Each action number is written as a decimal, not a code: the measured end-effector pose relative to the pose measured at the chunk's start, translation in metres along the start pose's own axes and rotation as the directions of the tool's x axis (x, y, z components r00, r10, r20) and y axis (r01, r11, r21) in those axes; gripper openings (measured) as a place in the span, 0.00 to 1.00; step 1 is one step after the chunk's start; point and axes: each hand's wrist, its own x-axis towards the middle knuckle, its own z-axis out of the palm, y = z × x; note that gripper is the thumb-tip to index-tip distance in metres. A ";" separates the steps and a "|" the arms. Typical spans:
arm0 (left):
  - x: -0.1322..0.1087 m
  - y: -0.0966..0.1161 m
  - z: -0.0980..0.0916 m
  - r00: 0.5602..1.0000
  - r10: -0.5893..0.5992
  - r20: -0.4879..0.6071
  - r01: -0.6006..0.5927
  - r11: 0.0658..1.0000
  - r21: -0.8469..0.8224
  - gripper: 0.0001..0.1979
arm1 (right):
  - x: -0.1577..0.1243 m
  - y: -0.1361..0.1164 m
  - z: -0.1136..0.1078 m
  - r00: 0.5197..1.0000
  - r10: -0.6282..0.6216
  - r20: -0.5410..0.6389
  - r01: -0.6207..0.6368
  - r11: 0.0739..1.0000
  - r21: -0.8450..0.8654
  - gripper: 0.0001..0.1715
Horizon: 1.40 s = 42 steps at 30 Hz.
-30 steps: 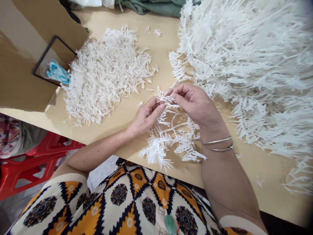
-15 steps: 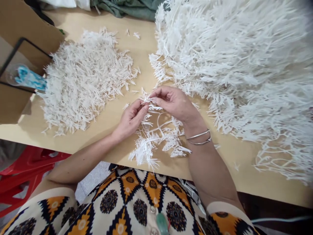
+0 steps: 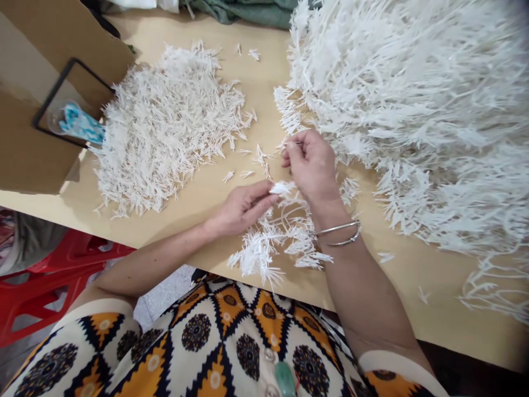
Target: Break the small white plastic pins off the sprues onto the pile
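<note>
Head view: white branched sprig [image 3: 266, 245] on the bench [image 3: 363, 298], lower centre of frame, just below the hands. Left hand [image 3: 237, 209]: thumb and fingers pinch a white tuft [image 3: 283, 188] by the sprig's upper end. Right hand [image 3: 312, 165], centre: thumb and fingers drawn together, cannot tell if anything is between them. Sprig looks very light, probably springy plastic, stems bendy, fine tips likely to snag or snap; best hold is the stem right under a tuft. Heap of small tufts [image 3: 165, 121] upper left, bigger pile of sprigs [image 3: 405, 121] upper right. Containers: cardboard box [image 3: 39, 149] at left edge, contents not visible; clear cup [image 3: 54, 118] in front of it, blue-and-white item [image 3: 85, 125] seemingly in it, exact kind unclear
</note>
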 end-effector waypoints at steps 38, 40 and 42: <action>0.009 -0.007 0.000 0.919 -0.200 -0.339 0.069 0.930 -0.362 0.13 | -0.019 -0.028 -0.014 0.888 -0.158 0.431 0.144 0.987 0.066 0.03; 0.009 -0.008 0.000 0.920 -0.218 -0.326 0.085 0.922 -0.377 0.13 | -0.021 -0.030 -0.010 0.900 -0.175 0.400 0.172 0.984 0.043 0.03; 0.010 -0.009 -0.001 0.924 -0.221 -0.311 0.089 0.918 -0.388 0.13 | -0.023 -0.031 -0.006 0.914 -0.182 0.361 0.195 0.981 0.002 0.04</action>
